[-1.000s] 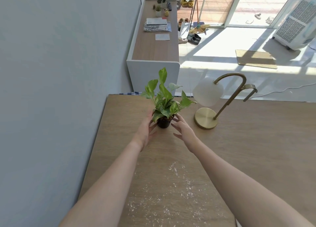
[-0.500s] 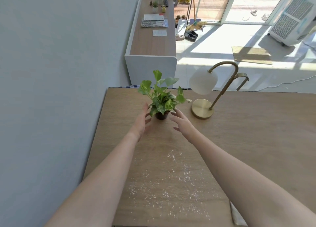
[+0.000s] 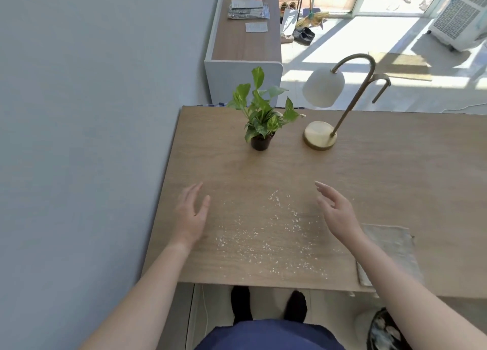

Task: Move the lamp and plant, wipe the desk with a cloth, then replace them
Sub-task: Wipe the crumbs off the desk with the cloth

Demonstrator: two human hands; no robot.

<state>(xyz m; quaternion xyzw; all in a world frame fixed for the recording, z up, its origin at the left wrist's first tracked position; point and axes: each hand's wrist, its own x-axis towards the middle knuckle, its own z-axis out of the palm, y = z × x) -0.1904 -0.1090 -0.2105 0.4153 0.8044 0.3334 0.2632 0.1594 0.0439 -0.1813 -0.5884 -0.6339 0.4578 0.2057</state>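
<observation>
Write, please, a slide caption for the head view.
Left hand and right hand hover open above white crumbs on the desk; potted pothos and brass lamp stand behind, cloth at right.

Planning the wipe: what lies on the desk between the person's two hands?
The head view shows scattered white crumbs on the desk between the left hand and the right hand; nothing else lies there.
</observation>
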